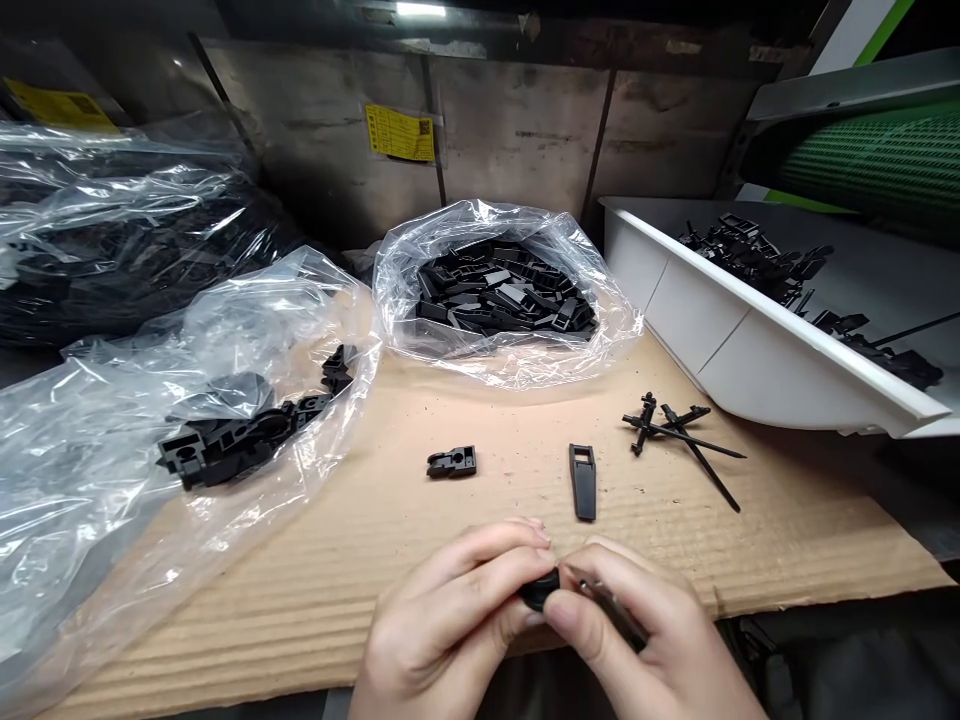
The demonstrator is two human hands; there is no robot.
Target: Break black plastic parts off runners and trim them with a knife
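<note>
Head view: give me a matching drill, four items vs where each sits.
Items:
1. small black clip
2. flat black tab
3. sprue pieces
4. small black part

Places:
A. pinched between left hand and right hand
B. on the cardboard, left of the flat tab
C. on the cardboard by the white tray
D. on the cardboard, above the right hand

Pairs: 1-B, 2-D, 3-C, 4-A

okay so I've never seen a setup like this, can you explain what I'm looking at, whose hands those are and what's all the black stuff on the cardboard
This single picture comes from a camera worn on a person's head, looking down at their own bare hands. The left hand and right hand together pinch a small black plastic part. On the cardboard sheet lie a small clip, a flat long piece and crossed thin sprue sticks. Behind stand an open clear bag of black parts, another bag on the left, and a white tray on the right.
</note>
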